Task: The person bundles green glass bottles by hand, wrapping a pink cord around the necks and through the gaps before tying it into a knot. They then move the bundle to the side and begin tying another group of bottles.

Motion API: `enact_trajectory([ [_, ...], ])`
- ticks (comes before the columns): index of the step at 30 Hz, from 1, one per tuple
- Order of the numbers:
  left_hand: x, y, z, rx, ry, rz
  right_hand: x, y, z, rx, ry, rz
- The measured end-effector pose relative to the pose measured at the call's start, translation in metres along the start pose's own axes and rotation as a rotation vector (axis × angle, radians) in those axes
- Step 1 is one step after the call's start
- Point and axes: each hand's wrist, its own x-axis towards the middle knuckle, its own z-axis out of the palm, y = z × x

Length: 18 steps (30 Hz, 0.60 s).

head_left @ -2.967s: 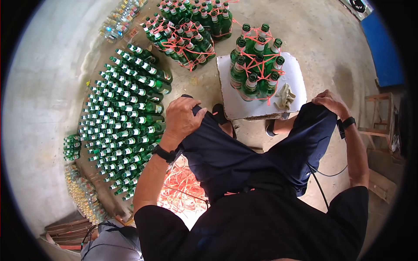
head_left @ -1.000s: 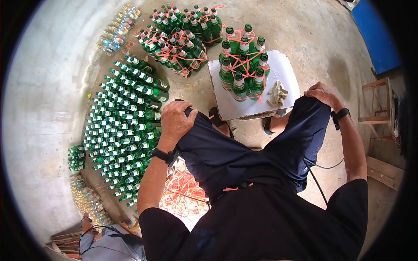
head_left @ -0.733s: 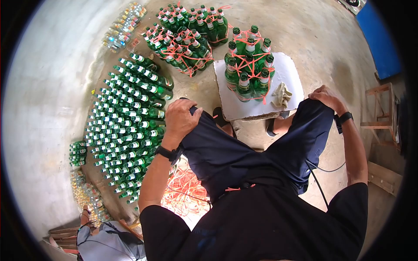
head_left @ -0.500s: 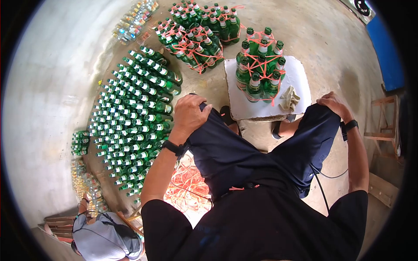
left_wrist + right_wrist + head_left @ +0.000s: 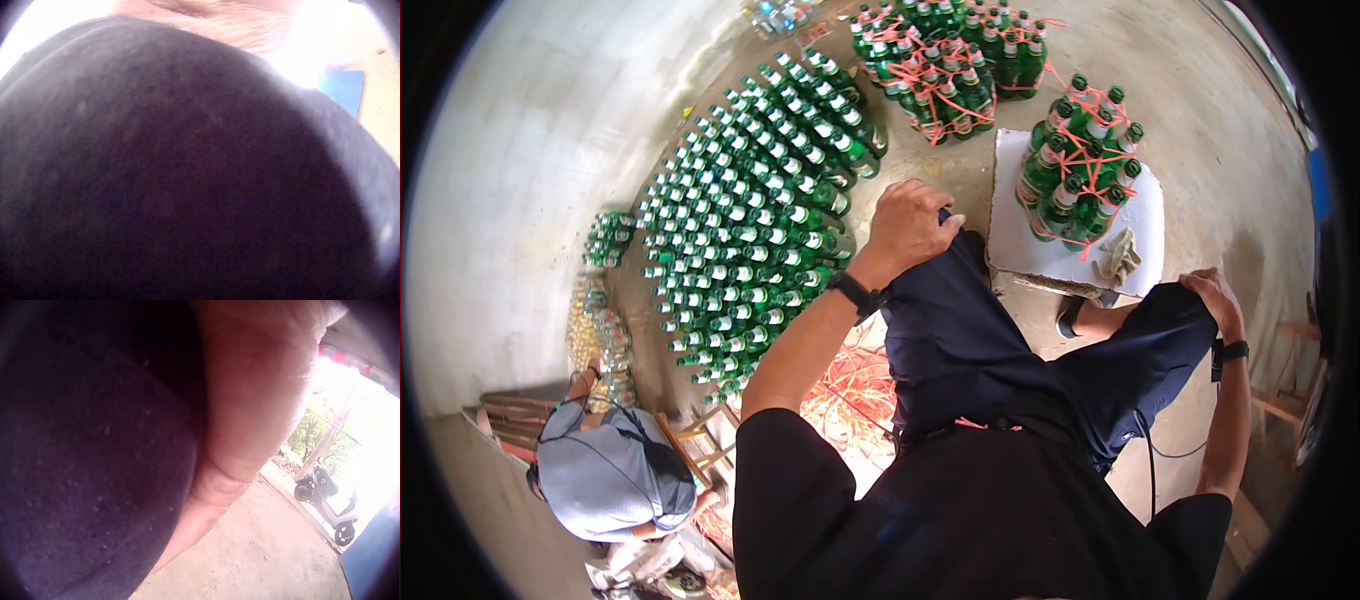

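Observation:
My left hand (image 5: 908, 228) rests on my left knee, its fingers relaxed over the dark trousers (image 5: 960, 310). The right hand (image 5: 1214, 298) lies on the other knee, and in the right wrist view its fingers (image 5: 219, 481) drape along the cloth. Neither hand holds anything. Between and beyond the knees stands a bundle of green glass bottles (image 5: 1064, 212), bound with pink plastic strapping, upright on a white-topped low block (image 5: 1015, 245). A crumpled pale cloth (image 5: 1118, 256) lies beside it on the block. Dark trouser fabric fills most of the left wrist view.
Many loose green bottles (image 5: 750, 230) stand packed on the floor at left. Strapped bundles (image 5: 945, 85) stand at the back. Loose pink strapping (image 5: 850, 390) lies by my left thigh. Another person in grey (image 5: 615, 470) sits lower left. A wooden frame (image 5: 1285, 390) is at right.
The head view has swung left, so bottles and block sit farther right in it and more of the other person shows. Both hands have stayed on the knees.

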Motion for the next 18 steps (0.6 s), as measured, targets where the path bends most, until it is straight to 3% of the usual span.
enact_trajectory([
  [11, -0.002, 0.000, -0.004, -0.031, 0.001, -0.010, 0.008, -0.017, -0.007, 0.077, 0.065, -0.007],
  [15, -0.003, -0.005, -0.003, -0.036, 0.017, -0.002, 0.007, 0.004, 0.003, 0.067, 0.006, -0.045],
  [18, -0.003, -0.006, 0.001, -0.035, 0.024, 0.001, -0.001, 0.012, 0.013, 0.109, -0.010, 0.104],
])
